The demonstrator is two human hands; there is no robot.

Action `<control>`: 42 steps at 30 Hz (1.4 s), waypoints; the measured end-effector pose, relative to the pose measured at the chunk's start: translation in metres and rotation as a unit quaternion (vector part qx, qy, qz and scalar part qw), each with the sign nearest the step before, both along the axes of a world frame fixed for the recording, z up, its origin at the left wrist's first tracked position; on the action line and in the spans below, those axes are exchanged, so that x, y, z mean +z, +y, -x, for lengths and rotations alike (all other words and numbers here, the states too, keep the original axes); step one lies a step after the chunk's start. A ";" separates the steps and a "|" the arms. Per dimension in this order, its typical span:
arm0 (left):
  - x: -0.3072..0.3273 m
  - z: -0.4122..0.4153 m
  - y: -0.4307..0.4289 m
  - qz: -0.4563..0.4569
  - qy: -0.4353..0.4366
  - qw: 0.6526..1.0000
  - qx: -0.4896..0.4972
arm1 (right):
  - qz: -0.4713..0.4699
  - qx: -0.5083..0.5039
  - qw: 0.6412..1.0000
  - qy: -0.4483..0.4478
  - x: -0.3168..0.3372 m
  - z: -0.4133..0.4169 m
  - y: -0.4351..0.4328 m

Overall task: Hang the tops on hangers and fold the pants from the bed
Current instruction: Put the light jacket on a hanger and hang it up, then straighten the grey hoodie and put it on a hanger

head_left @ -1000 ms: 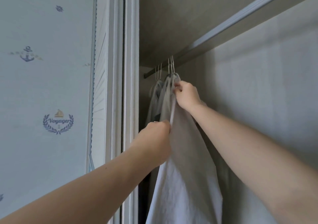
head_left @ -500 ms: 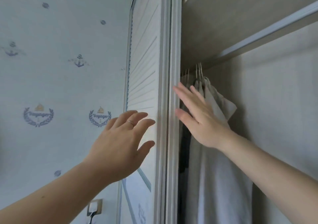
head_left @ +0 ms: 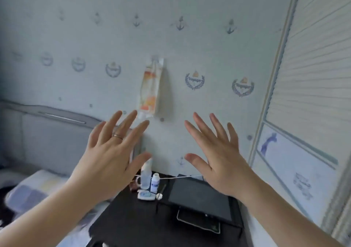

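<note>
My left hand (head_left: 108, 155) and my right hand (head_left: 218, 155) are both raised in front of the wall with fingers spread, and neither holds anything. A ring sits on one finger of the left hand. The bed (head_left: 32, 188) shows at the lower left with patterned bedding and a grey padded headboard (head_left: 47, 133) behind it. Something dark lies at the bed's far left edge, too blurred to identify. No tops, pants or hangers are in view. The wardrobe's slatted door (head_left: 313, 76) fills the right side.
A black bedside table (head_left: 133, 224) stands below my hands, with a spray bottle (head_left: 146, 176), a small white bottle (head_left: 155, 182), a dark tablet (head_left: 199, 195) and a white cable on it. A plastic packet (head_left: 150, 87) hangs on the wallpapered wall.
My hands let go of the white top hanging in the wardrobe and opened. My view swung left and down, from the wardrobe rail to the wall, bedside table and bed.
</note>
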State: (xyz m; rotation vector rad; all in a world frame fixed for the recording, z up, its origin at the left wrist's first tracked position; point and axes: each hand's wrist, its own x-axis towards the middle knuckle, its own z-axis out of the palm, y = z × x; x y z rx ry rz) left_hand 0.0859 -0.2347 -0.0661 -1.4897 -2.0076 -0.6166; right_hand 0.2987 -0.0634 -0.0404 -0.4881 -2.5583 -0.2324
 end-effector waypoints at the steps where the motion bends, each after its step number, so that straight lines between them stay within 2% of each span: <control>1: -0.018 0.016 -0.026 0.010 -0.010 1.000 0.027 | 0.008 0.026 1.000 -0.013 -0.017 0.026 -0.018; 4: -0.072 0.055 -0.105 0.039 -0.067 0.991 0.114 | 0.039 0.108 0.992 -0.062 -0.065 0.099 -0.073; 10: -0.187 0.092 -0.239 0.097 -0.189 0.939 0.271 | 0.110 0.240 0.950 -0.168 -0.162 0.217 -0.183; 18: -0.292 0.111 -0.360 0.159 -0.335 0.823 0.430 | 0.201 0.331 0.876 -0.286 -0.272 0.334 -0.286; 24: -0.333 0.165 -0.394 0.181 -0.406 0.758 0.478 | 0.215 0.346 0.842 -0.354 -0.326 0.417 -0.309; 29: -0.357 0.242 -0.384 0.194 -0.444 0.738 0.470 | 0.222 0.338 0.826 -0.393 -0.349 0.501 -0.298; 38: -0.395 0.381 -0.361 0.194 -0.468 0.732 0.454 | 0.235 0.314 0.821 -0.415 -0.381 0.636 -0.273; 42: -0.418 0.438 -0.364 0.195 -0.473 0.741 0.434 | 0.257 0.294 0.826 -0.406 -0.401 0.680 -0.272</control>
